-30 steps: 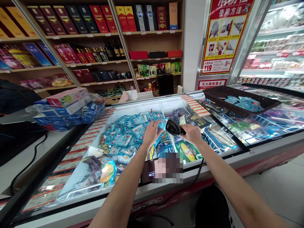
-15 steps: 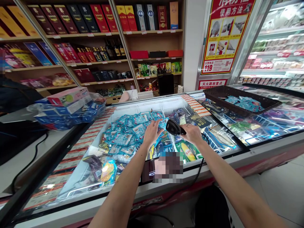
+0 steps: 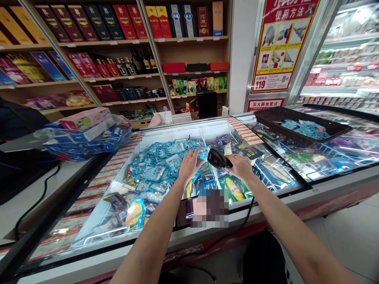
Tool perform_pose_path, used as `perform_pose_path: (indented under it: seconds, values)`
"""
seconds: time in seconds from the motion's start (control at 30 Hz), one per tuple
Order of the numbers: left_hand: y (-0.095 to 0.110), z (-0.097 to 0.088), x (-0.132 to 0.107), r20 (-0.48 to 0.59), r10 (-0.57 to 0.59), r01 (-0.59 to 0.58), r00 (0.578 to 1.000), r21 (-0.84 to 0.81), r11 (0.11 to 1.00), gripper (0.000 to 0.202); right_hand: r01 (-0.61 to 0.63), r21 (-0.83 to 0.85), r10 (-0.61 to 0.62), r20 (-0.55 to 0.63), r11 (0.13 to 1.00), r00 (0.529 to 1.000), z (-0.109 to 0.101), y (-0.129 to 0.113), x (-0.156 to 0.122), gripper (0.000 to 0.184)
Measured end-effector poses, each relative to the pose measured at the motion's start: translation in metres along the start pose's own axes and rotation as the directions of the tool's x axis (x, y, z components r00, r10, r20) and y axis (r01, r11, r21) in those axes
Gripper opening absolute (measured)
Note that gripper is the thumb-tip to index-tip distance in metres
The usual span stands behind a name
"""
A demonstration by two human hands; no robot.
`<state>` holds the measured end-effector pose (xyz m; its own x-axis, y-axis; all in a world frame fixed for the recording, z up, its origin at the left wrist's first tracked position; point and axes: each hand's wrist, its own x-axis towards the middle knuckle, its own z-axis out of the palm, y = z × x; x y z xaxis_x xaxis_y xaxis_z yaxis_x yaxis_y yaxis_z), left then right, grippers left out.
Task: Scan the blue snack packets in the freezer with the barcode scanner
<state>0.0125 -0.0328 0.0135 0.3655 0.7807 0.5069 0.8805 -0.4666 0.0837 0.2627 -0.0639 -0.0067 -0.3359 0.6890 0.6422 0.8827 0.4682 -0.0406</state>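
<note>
My right hand [image 3: 241, 166] is closed around a black barcode scanner [image 3: 217, 157] whose head points left over the open chest freezer [image 3: 207, 130]. A black cable runs from it down over the freezer's front edge. My left hand [image 3: 189, 163] rests with fingers spread flat on a heap of light blue frozen-food packets [image 3: 160, 163] inside the freezer, right beside the scanner's head. Yellow and green packets [image 3: 233, 188] lie under my right wrist.
A black tray [image 3: 299, 126] with blue packets sits on the freezer's glass lid at right. Blue boxes wrapped in plastic [image 3: 85, 136] are stacked at left. A phone [image 3: 185, 213] lies on the front rim. Shelves of boxed goods [image 3: 118, 47] line the back wall.
</note>
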Motion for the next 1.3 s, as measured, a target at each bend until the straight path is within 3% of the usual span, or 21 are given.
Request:
perform_pose_path:
  seconds: [0.43, 0.6, 0.83, 1.07, 1.3]
  values:
    - [-0.002, 0.002, 0.000, -0.003, 0.021, -0.021, 1.000, -0.020, 1.000, 0.053, -0.018, 0.001, 0.018, 0.000, 1.000, 1.000, -0.001, 0.001, 0.000, 0.030]
    - [-0.004, 0.005, 0.001, -0.009, 0.070, -0.070, 0.998, 0.016, 0.997, 0.055, -0.082, -0.044, 0.083, 0.020, 0.996, 0.996, -0.004, 0.000, -0.003, 0.028]
    - [0.001, 0.005, 0.002, -0.012, 0.036, -0.035, 0.999, 0.086, 0.996, 0.048, -0.179, -0.142, 0.185, 0.030, 0.974, 0.982, -0.007, -0.002, -0.002, 0.037]
    - [0.001, 0.001, 0.001, -0.039, 0.039, -0.039, 0.998, -0.009, 0.999, 0.050, -0.196, -0.153, 0.199, 0.009, 0.969, 0.980, -0.007, -0.007, -0.003, 0.057]
    - [-0.005, -0.012, 0.006, -0.010, 0.046, -0.047, 0.999, -0.192, 0.980, 0.064, -0.137, -0.026, 0.135, -0.062, 0.990, 0.989, -0.017, -0.010, -0.001, 0.066]
